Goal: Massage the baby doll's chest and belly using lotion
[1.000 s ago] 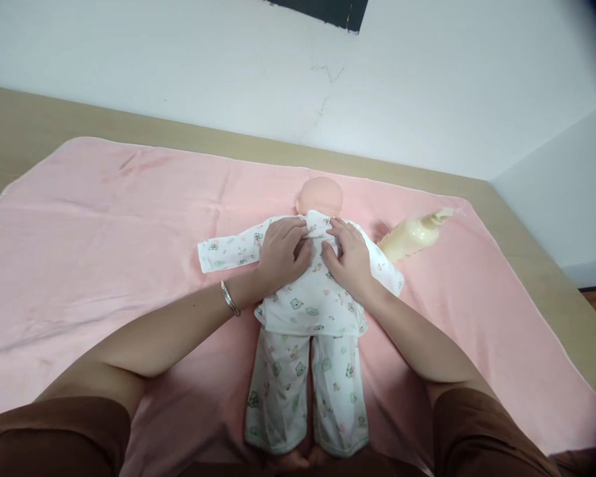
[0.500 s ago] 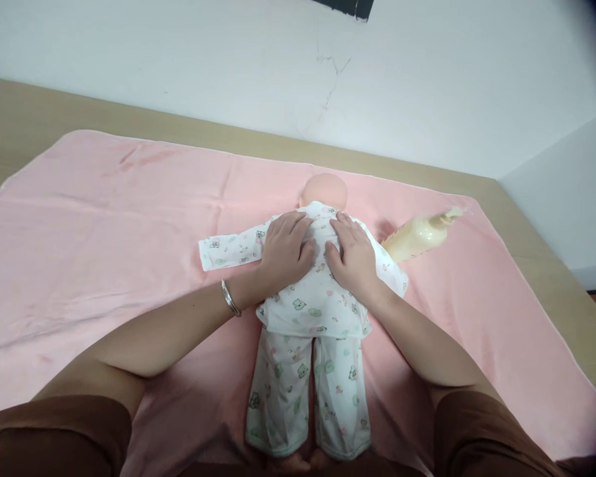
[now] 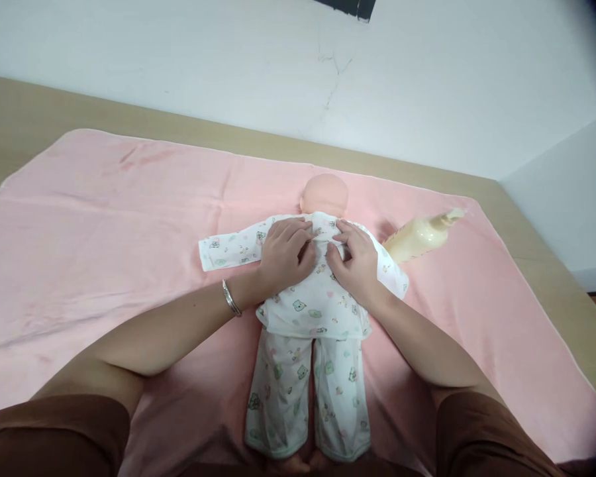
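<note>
Baby doll (image 3: 324, 193) of pale peach plastic lies on its back in the middle of a pink fleece blanket (image 3: 104, 218), head towards the wall and feet towards the person. It wears a white long-sleeved shirt (image 3: 312, 311) printed with small green bears and matching white printed trousers (image 3: 305, 397).

Both of the person's hands rest on the doll's chest, just below its chin. The left hand (image 3: 284, 255), with a thin silver bracelet (image 3: 231, 298) at the wrist, covers the side of the chest next to the outstretched empty-looking sleeve (image 3: 228, 246). Its fingers are curled and nip the shirt at the middle seam. The right hand (image 3: 356, 264) lies on the other side of the chest, fingers bent in the same way, pinching the shirt fabric. The two thumbs almost meet over the front opening. The doll's belly and legs lie between the two forearms, nearer the person than the hands.

A cream plastic pump bottle (image 3: 417, 240) lies on its side on the blanket, just beside the right hand's far edge. The blanket is spread over a light wooden surface (image 3: 40, 109) against a white wall (image 3: 228, 59).
</note>
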### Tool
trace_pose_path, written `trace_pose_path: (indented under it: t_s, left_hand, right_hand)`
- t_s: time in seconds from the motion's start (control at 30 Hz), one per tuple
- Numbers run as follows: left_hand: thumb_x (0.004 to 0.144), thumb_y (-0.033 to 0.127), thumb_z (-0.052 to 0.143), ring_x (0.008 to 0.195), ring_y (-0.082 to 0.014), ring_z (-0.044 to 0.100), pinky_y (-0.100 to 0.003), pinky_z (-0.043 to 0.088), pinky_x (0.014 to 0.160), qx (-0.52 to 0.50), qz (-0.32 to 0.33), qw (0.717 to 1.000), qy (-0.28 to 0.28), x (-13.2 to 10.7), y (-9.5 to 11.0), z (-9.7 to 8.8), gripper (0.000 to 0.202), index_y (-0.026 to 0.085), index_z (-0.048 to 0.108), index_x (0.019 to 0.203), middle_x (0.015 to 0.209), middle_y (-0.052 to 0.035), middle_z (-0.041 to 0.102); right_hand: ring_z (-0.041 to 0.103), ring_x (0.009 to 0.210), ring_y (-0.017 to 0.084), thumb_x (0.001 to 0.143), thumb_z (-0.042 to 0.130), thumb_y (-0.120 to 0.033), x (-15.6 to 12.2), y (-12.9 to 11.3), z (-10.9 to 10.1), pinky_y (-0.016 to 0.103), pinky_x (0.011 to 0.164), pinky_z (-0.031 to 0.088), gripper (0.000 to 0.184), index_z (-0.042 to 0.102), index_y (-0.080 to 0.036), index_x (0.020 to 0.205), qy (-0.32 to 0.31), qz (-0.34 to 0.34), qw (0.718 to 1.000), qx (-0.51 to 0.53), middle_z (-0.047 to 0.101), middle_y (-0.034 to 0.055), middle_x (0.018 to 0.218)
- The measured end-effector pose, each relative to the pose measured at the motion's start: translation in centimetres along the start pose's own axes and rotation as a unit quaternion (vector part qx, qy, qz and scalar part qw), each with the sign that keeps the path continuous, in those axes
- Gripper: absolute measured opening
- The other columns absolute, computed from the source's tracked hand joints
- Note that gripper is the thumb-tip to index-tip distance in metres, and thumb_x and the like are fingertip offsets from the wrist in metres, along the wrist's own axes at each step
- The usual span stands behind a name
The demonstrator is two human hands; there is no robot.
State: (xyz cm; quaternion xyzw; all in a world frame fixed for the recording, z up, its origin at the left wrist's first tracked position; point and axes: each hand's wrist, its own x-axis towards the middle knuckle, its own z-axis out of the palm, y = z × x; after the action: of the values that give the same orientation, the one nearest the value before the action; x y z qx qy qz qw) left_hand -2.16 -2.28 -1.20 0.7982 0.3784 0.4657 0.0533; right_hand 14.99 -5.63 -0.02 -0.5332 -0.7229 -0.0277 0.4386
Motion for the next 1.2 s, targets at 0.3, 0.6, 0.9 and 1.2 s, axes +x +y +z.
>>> trace_pose_path:
  t_s: [0.3,0.6,0.9,1.2]
  left_hand:
    - [0.083,0.023,0.052,0.113,-0.0260,0.058,-0.047,0.045,0.102,0.004,-0.036,0.999,0.001,0.0,0.3,-0.3,0.023,0.019,0.061,0.104,0.117,-0.0106,0.066]
    - [0.087,0.025,0.046,0.124,-0.0286,0.051,-0.048,0.038,0.108,0.047,-0.052,0.995,-0.070,0.6,0.2,-0.2,0.040,0.015,0.058,0.124,0.130,-0.0130,0.059]
    - [0.094,0.031,0.037,0.134,-0.0269,0.044,-0.048,0.034,0.112,0.026,-0.044,0.997,-0.063,0.3,-0.3,0.1,0.045,0.015,0.050,0.134,0.140,-0.0137,0.053]
    - [0.099,0.036,0.031,0.136,-0.0260,0.043,-0.049,0.033,0.115,-0.020,0.002,1.000,-0.003,-0.3,-1.0,0.4,0.045,0.014,0.047,0.136,0.140,-0.0162,0.052]
  right_hand:
    - [0.059,0.121,0.027,0.086,0.049,-0.027,0.1,-0.4,-0.3,0.051,0.101,0.049,0.021,0.060,-0.023,0.104,-0.020,0.013,0.999,-0.025,0.066,0.0110,0.125]
    - [0.044,0.136,0.031,0.088,0.044,-0.026,0.7,0.3,-0.3,0.056,0.113,0.035,0.044,0.053,-0.017,0.131,-0.130,-0.007,0.988,-0.081,0.052,0.0132,0.144]
    - [0.015,0.150,0.029,0.094,0.041,-0.036,1.0,-0.8,-1.9,0.063,0.118,0.018,0.060,0.028,-0.022,0.151,-0.138,-0.031,0.989,-0.050,0.020,0.0105,0.162]
    - [0.023,0.148,0.028,0.093,0.044,-0.034,0.5,-1.7,-1.8,0.058,0.119,0.019,0.052,0.045,-0.015,0.141,-0.150,-0.072,0.984,-0.064,0.029,0.0141,0.158]
